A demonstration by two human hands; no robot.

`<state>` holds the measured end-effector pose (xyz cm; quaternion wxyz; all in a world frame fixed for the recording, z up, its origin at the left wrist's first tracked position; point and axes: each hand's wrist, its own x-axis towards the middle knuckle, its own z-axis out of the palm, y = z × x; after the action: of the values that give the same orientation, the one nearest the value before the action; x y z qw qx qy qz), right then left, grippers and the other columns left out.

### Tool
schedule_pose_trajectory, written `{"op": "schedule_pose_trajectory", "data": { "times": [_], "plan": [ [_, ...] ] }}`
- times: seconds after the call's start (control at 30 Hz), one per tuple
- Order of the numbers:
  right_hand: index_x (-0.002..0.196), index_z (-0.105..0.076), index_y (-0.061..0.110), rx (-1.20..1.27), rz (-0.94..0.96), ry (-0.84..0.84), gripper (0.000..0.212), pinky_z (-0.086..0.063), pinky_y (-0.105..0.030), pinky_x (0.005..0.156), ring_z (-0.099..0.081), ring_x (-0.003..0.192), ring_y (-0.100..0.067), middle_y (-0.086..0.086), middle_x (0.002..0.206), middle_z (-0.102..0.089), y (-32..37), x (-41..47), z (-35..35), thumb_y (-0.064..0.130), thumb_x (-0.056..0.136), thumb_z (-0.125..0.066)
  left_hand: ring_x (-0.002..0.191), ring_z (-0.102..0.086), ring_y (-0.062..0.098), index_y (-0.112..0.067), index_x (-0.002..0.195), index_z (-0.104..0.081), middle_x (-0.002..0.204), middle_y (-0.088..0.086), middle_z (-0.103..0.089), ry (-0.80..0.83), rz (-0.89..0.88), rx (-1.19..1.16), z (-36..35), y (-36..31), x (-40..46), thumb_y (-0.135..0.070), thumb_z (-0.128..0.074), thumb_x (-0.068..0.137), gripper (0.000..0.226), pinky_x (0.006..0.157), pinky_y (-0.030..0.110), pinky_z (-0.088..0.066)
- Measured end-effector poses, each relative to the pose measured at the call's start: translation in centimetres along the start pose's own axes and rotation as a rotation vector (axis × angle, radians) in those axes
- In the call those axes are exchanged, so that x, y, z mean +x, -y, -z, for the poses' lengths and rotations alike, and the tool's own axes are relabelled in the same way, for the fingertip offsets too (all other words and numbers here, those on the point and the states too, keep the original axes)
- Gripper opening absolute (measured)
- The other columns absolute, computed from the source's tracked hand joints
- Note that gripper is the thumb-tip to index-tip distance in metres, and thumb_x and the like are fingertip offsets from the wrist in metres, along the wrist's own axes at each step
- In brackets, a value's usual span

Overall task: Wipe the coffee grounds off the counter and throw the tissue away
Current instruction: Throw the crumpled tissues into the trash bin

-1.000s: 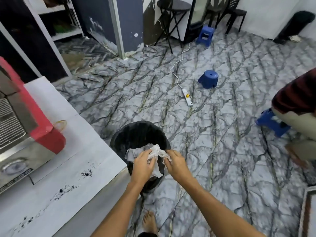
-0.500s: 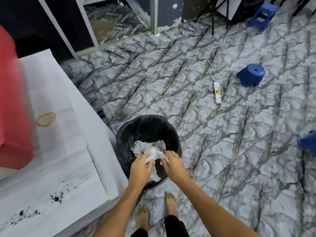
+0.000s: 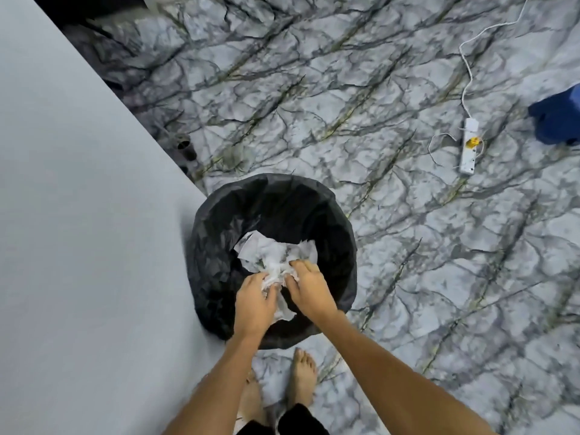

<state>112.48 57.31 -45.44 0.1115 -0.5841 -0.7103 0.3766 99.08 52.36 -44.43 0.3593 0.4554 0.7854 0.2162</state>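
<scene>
Both hands are gripping a crumpled white tissue (image 3: 276, 262) over the open mouth of a black-lined bin (image 3: 219, 246). The left hand (image 3: 254, 304) is closing its fingers around the near part of the wad, and the right hand (image 3: 309, 287) is pinching the tissue's top edge just beside it, the two hands almost touching. Loose flaps of the tissue are spreading out beyond the fingers, inside the bin's rim, and one corner is hanging down between the hands. The pale counter (image 3: 78, 215) is lying to the left of the hands, its edge right against the bin. Two bare feet (image 3: 303, 376) are standing on the marbled floor (image 3: 439, 262) just below the hands, near the bin. Far off to the right of the hands, a white power strip (image 3: 468, 146) with its cord is lying on the floor, and a blue stool (image 3: 557, 119) is sitting just past it at the frame edge.
</scene>
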Motion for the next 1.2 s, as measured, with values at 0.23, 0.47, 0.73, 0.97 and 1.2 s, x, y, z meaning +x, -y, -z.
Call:
{"op": "schedule_pose_trajectory", "data": {
  "times": [0.23, 0.47, 0.73, 0.97, 1.2],
  "plan": [
    [0.126, -0.052, 0.004, 0.029, -0.017, 0.041, 0.040, -0.040, -0.039, 0.103, -0.047, 0.119, -0.027, -0.013, 0.126, -0.054, -3.2, 5.2, -4.3, 0.028, 0.094, -0.051, 0.109, -0.052, 0.024, -0.012, 0.116, -0.061, 0.118, 0.006, -0.058, -0.042, 0.039, 0.083, -3.6, 3.4, 5.1, -0.022, -0.063, 0.090, 0.028, 0.088, 0.030, -0.044],
    [0.122, -0.055, 0.004, 0.007, 0.022, 0.002, 0.037, -0.043, -0.041, 0.099, -0.049, 0.116, -0.027, -0.013, 0.125, -0.055, -5.0, 6.1, -4.7, 0.026, 0.092, -0.057, 0.118, -0.048, 0.027, -0.010, 0.119, -0.061, 0.130, 0.005, -0.054, -0.048, 0.045, 0.116, -4.3, 4.4, 6.3, -0.025, -0.065, 0.088, 0.035, 0.100, 0.035, -0.040],
    [0.123, -0.056, 0.006, -0.158, 0.057, -0.017, 0.048, -0.046, -0.046, 0.096, -0.054, 0.115, -0.031, -0.012, 0.125, -0.059, -3.6, 3.3, -2.0, 0.040, 0.090, -0.051, 0.126, -0.045, 0.022, -0.014, 0.122, -0.057, 0.134, 0.004, -0.053, -0.029, -0.019, 0.109, -2.7, 2.1, 3.7, -0.025, -0.061, 0.091, 0.034, 0.107, 0.036, -0.038],
    [0.130, -0.052, 0.009, -0.301, 0.094, -0.048, 0.061, -0.039, -0.046, 0.104, -0.047, 0.127, -0.029, -0.010, 0.136, -0.053, 1.0, 0.4, 3.7, 0.051, 0.086, -0.048, 0.126, -0.045, 0.024, -0.024, 0.127, -0.051, 0.130, 0.000, -0.055, -0.047, -0.051, 0.258, 1.9, -3.1, 0.5, -0.034, -0.059, 0.089, 0.040, 0.103, 0.052, -0.038],
    [0.149, -0.024, 0.019, -0.411, 0.052, 0.066, 0.072, -0.012, -0.045, 0.118, -0.010, 0.146, -0.019, 0.001, 0.157, -0.021, 7.0, -3.9, 10.5, 0.058, 0.091, -0.040, 0.140, -0.027, 0.024, -0.027, 0.140, -0.038, 0.147, -0.003, -0.038, 0.060, -0.044, 0.378, 8.0, -9.1, -4.5, -0.042, -0.055, 0.092, 0.053, 0.111, 0.062, -0.022]
  ]
}}
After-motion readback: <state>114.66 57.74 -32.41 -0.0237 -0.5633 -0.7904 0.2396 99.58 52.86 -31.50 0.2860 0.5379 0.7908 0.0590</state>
